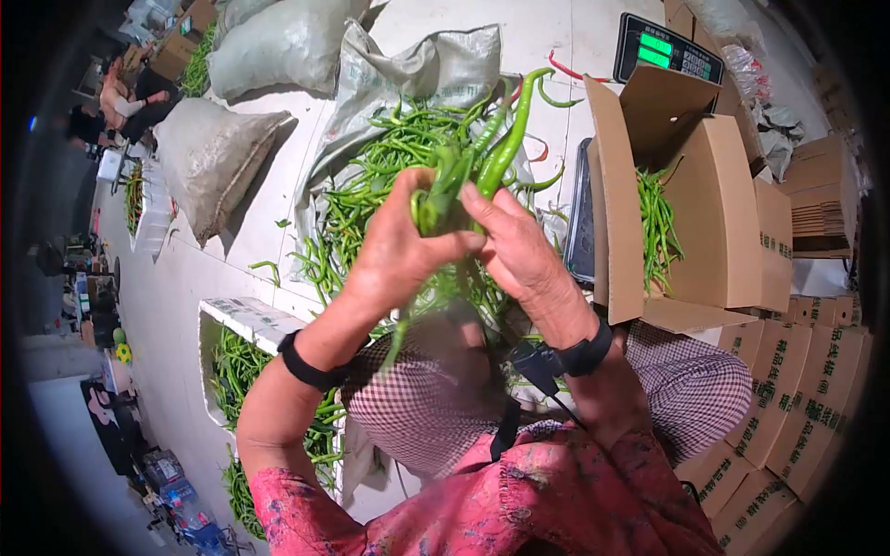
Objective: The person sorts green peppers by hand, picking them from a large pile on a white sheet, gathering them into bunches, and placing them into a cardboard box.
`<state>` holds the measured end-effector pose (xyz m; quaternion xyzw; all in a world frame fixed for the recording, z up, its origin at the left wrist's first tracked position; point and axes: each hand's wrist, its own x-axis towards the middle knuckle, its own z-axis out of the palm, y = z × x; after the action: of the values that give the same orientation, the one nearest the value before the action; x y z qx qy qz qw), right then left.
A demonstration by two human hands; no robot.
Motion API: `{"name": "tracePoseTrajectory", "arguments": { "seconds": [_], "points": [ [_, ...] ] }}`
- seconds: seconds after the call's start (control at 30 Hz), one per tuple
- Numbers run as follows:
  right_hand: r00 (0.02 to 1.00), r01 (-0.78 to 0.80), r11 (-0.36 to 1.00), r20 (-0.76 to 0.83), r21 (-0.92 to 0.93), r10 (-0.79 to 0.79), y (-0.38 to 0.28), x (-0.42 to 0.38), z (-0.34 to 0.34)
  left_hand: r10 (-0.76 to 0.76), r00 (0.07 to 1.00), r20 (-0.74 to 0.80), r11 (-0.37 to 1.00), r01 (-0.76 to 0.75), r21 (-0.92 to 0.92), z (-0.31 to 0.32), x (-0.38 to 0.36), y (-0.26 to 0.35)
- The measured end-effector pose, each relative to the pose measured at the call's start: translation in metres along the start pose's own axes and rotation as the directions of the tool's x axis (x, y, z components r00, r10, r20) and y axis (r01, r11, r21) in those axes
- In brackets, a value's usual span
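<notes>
My left hand [382,250] is wrapped round a small bunch of green chili peppers [450,176], the fingers partly hidden behind them. Close against it, my right hand [524,246] grips long green chili peppers [508,144], thumb on top, their tips pointing up and away. Both hands are raised over a large heap of green chili peppers [366,171] that spills from an opened white woven sack [426,60]. A few red peppers [575,69] lie at the heap's far right edge.
To the right, an open cardboard box [616,195] holds some green peppers [656,222] beside a dark scale platform [581,227]. A lit scale display [669,54] stands behind. At left are a white foam box [246,313] of peppers and full sacks [218,157]. Printed cartons [788,389] line the right.
</notes>
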<state>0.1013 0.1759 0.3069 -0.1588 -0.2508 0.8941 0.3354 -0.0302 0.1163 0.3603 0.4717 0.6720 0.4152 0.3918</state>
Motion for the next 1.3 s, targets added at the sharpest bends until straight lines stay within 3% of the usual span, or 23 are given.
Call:
{"name": "tracePoseTrajectory", "arguments": {
  "seconds": [0.07, 0.13, 0.2, 0.23, 0.27, 0.33, 0.4, 0.53, 0.67, 0.73, 0.8, 0.87, 0.9, 0.93, 1.0, 1.07, 1.13, 1.2, 1.27, 1.3],
  "points": [
    [1.000, -0.019, 1.000, -0.008, 0.019, 0.019, -0.002, 0.000, 0.011, 0.045, 0.998, -0.047, 0.998, -0.047, -0.040, 0.007, 0.000, 0.000],
    [0.999, 0.026, 0.992, -0.029, -0.125, -0.030, -0.006, 0.001, 0.022, 0.042, 0.997, -0.062, 0.999, -0.042, -0.006, 0.008, -0.003, 0.019],
    [0.996, 0.085, 0.979, 0.008, -0.185, -0.085, -0.014, -0.002, 0.024, 0.029, 0.998, -0.059, 0.992, -0.036, -0.118, 0.008, -0.008, 0.039],
    [0.996, 0.053, 0.957, 0.080, -0.286, -0.031, -0.025, -0.006, 0.021, -0.005, 0.998, -0.067, 0.995, -0.002, -0.104, 0.004, -0.010, 0.042],
    [0.989, 0.027, 0.923, 0.144, -0.385, 0.031, -0.035, -0.011, 0.020, -0.012, 0.999, -0.045, 0.973, 0.002, -0.231, 0.000, -0.010, 0.040],
    [0.987, 0.060, 0.941, 0.162, -0.334, -0.006, -0.050, -0.024, 0.020, -0.057, 0.998, -0.035, 0.889, 0.035, -0.457, -0.005, -0.014, 0.045],
    [0.996, 0.071, 0.818, -0.003, -0.570, -0.088, -0.058, -0.031, 0.003, -0.070, 0.998, -0.007, 0.845, 0.055, -0.532, -0.016, -0.016, 0.044],
    [0.987, 0.096, 0.852, -0.060, -0.514, -0.148, -0.079, -0.052, -0.014, -0.054, 0.998, -0.028, 0.789, 0.025, -0.614, -0.025, -0.021, 0.036],
    [0.990, 0.033, 0.787, -0.088, -0.615, -0.110, -0.070, -0.051, -0.013, -0.062, 0.997, -0.040, 0.746, 0.019, -0.666, -0.018, -0.029, 0.036],
    [0.984, 0.134, 0.643, 0.026, -0.754, -0.174, -0.060, -0.050, -0.005, -0.075, 0.996, -0.044, 0.730, 0.024, -0.683, -0.015, -0.033, 0.039],
    [0.992, 0.088, 0.722, -0.006, -0.686, -0.127, -0.056, -0.052, 0.006, -0.114, 0.993, -0.010, 0.680, 0.071, -0.730, -0.015, -0.041, 0.043],
    [0.924, 0.340, 0.159, 0.297, -0.927, -0.241, -0.050, -0.052, 0.012, -0.126, 0.991, -0.031, 0.685, 0.065, -0.726, -0.012, -0.048, 0.048],
    [0.873, 0.413, 0.008, 0.393, -0.911, -0.289, -0.041, -0.050, 0.012, -0.117, 0.993, -0.021, 0.656, 0.061, -0.752, -0.010, -0.051, 0.046],
    [0.875, 0.408, 0.010, 0.388, -0.913, -0.290, -0.037, -0.050, 0.012, -0.106, 0.994, -0.010, 0.625, 0.059, -0.778, -0.008, -0.054, 0.044],
    [0.834, 0.388, -0.183, 0.428, -0.904, -0.348, -0.034, -0.048, 0.014, -0.130, 0.991, 0.020, 0.580, 0.092, -0.810, -0.006, -0.056, 0.031],
    [0.810, 0.437, -0.182, 0.474, -0.881, -0.347, -0.031, -0.043, 0.006, -0.126, 0.990, 0.069, 0.482, 0.122, -0.868, -0.002, -0.061, 0.020],
    [0.923, 0.298, -0.242, 0.343, -0.923, -0.174, -0.032, -0.038, 0.003, -0.126, 0.988, 0.086, 0.430, 0.133, -0.893, 0.006, -0.069, 0.013],
    [0.877, 0.381, -0.223, 0.427, -0.897, -0.220, -0.034, -0.035, -0.006, -0.081, 0.985, 0.151, 0.330, 0.170, -0.929, 0.014, -0.073, 0.007],
    [0.937, 0.213, -0.176, 0.252, -0.961, -0.242, -0.047, -0.040, -0.001, -0.060, 0.985, 0.162, 0.297, 0.173, -0.939, 0.023, -0.074, -0.002],
    [0.897, 0.251, -0.216, 0.311, -0.943, -0.316, -0.047, -0.039, -0.007, -0.042, 0.982, 0.183, 0.275, 0.188, -0.943, 0.030, -0.075, -0.005]
  ]
}}
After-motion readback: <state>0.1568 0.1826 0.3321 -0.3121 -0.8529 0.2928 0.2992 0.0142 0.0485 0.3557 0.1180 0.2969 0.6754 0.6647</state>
